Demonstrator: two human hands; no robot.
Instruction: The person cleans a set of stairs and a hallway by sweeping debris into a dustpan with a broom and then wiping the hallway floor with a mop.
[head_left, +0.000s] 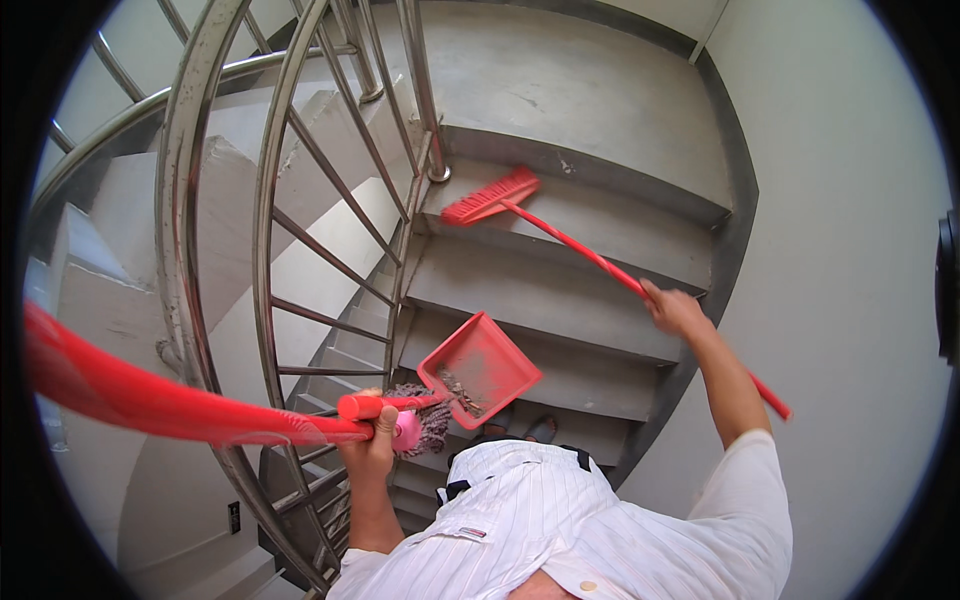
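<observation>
My right hand (673, 309) grips the red handle of a push-style broom (491, 196), whose red bristles are over a stair tread near the railing. In my left hand (369, 442) are two red handles. One belongs to a red dustpan (499, 364), which has grey dust and small debris gathered near its handle end. The other is a long mop pole (202, 411) that runs off to the left. Below that hand hangs the mop's pink head with grey-brown strands (426, 429). Whether the dustpan touches a step I cannot tell.
Grey concrete stairs (540, 277) rise to a landing (577, 82). A metal railing (270, 225) with bars curves along the left, beside another flight (217, 180). A pale wall (817, 225) with a dark skirting band stands on the right. My feet (541, 429) are on a lower step.
</observation>
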